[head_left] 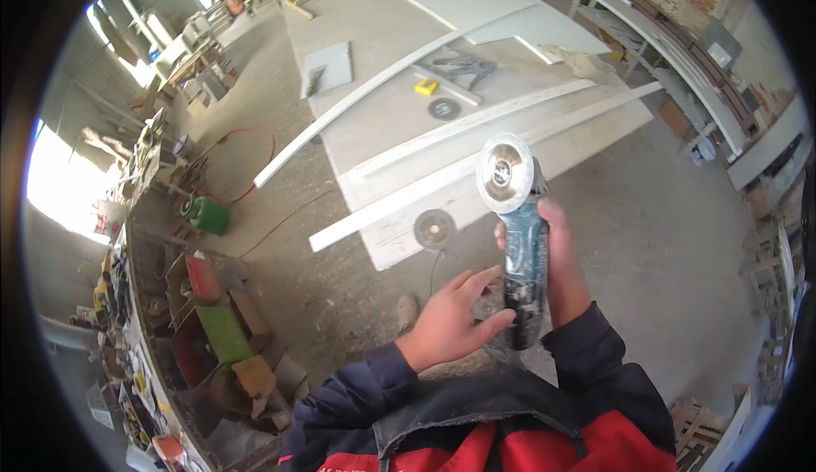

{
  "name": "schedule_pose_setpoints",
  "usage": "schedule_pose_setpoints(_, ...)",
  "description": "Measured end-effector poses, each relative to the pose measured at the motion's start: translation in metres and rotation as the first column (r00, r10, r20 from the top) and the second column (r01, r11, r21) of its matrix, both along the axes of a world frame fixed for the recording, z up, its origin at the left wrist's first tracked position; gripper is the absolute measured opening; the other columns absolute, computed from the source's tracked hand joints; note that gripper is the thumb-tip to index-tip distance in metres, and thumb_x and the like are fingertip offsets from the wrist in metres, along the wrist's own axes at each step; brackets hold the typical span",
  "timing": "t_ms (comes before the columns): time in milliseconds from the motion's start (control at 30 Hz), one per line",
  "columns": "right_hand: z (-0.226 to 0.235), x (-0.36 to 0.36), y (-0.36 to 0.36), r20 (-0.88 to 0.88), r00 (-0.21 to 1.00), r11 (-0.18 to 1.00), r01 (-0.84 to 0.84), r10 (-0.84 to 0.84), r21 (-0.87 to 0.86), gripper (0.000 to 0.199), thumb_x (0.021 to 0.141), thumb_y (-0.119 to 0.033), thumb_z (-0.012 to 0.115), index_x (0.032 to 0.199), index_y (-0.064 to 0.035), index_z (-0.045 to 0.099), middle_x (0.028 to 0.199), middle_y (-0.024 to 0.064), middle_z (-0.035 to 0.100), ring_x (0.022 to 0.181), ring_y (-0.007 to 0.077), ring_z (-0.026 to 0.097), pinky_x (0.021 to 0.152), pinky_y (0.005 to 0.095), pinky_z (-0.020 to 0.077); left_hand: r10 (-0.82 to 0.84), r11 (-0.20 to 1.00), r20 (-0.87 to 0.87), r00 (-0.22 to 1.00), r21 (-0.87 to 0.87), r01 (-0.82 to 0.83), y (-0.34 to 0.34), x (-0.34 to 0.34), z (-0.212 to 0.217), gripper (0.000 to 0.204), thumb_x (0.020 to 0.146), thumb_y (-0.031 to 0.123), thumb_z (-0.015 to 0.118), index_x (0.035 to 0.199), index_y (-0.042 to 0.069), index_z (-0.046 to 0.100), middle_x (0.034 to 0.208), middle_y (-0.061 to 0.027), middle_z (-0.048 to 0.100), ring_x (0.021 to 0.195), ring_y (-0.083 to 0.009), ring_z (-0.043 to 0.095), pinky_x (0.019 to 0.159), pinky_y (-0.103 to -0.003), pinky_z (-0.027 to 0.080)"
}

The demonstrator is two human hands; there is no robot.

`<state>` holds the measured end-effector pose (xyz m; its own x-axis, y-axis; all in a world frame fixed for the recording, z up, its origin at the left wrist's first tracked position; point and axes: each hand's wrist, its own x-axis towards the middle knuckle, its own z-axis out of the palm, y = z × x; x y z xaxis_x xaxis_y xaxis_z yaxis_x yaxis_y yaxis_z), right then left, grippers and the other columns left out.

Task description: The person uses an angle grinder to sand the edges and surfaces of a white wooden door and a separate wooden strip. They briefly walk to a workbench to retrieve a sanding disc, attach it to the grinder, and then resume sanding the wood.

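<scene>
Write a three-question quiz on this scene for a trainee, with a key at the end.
1. Which one grips the grinder: A) left, B) right, C) neither?
2. True or false: a loose round disc lies at the near edge of the pale tabletop.
3. Fill in the colour: the plastic can to the left of that tabletop is ____.

Key:
1. B: the right hand is wrapped around it, while the left hand is open beside it.
2. True.
3. Green.
</scene>
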<state>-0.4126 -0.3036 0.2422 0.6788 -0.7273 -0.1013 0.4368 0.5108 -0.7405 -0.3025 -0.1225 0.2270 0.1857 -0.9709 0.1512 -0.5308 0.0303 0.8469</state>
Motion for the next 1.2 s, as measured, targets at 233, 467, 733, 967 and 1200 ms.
schedule_pose_setpoints(233, -0.034, -0.097, 0.028, -0.116, 0.982, 0.988, -0.142, 0.149, 0.061, 0.055, 0.103, -0.035, 0.051, 0.144, 0.0019, 0.053, 0.121, 0.0165, 0.070, 0.092, 0.0224, 0.073, 0.076, 0.0345, 0.0618, -0.088, 0.808, 0.743, 0.663, -0.336, 0.484, -0.072, 0.015, 0.015, 0.084, 0.081, 0.058, 0.080, 0.149, 0.016, 0.056, 0.164, -0.0126, 0.043, 0.154, -0.0390, 0.036, 0.125, -0.066, 0.025)
schedule_pose_setpoints(467, -0.083, -0.100, 0.018, 0.156, 0.947, 0.891, -0.318, 0.282, 0.323, 0.049, 0.109, -0.031, 0.051, 0.145, 0.0020, 0.052, 0.132, 0.0209, 0.065, 0.113, 0.0281, 0.071, 0.089, 0.0391, 0.0648, -0.326, 0.478, 0.880, 0.346, -0.162, 0.863, -0.142, 0.032, 0.014, 0.067, 0.085, 0.063, 0.073, 0.138, 0.023, 0.065, 0.152, -0.0039, 0.057, 0.143, -0.0331, 0.050, 0.120, -0.062, 0.033)
schedule_pose_setpoints(733, -0.031, -0.048, -0.040, 0.017, 0.987, 0.983, -0.163, 0.162, 0.088, 0.040, 0.103, -0.032, 0.054, 0.126, 0.0001, 0.059, 0.096, 0.0180, 0.072, 0.070, 0.0257, 0.073, 0.061, 0.0352, 0.0619, -0.146, 0.395, 0.817, 0.558, -0.469, 0.790, -0.216, 0.069, 0.032, 0.055, 0.076, 0.046, 0.081, 0.122, 0.019, 0.069, 0.129, -0.0098, 0.066, 0.113, -0.0384, 0.061, 0.089, -0.050, 0.050)
schedule_pose_setpoints(967, -0.046, -0.003, -0.077, 0.309, 0.945, 0.995, -0.099, 0.104, -0.031, 0.048, 0.104, -0.037, 0.054, 0.131, 0.0021, 0.058, 0.100, 0.0191, 0.073, 0.075, 0.0272, 0.075, 0.063, 0.0366, 0.0626, -0.014, 0.691, 0.563, 0.827, -0.592, 0.414, -0.223, 0.052, 0.046, 0.063, 0.082, 0.038, 0.078, 0.131, 0.002, 0.061, 0.138, -0.0250, 0.055, 0.122, -0.0476, 0.052, 0.102, -0.058, 0.045)
schedule_pose_setpoints(1200, -0.093, -0.018, -0.095, 0.119, 0.991, 0.931, 0.013, -0.060, 0.364, 0.052, 0.105, -0.041, 0.055, 0.134, 0.0021, 0.058, 0.102, 0.0208, 0.074, 0.077, 0.0297, 0.075, 0.065, 0.0391, 0.0634, -0.174, 0.890, 0.320, 0.931, -0.353, 0.288, -0.247, 0.062, 0.034, 0.073, 0.086, 0.029, 0.079, 0.144, -0.006, 0.051, 0.131, -0.0284, 0.056, 0.115, -0.0444, 0.058, 0.098, -0.049, 0.049)
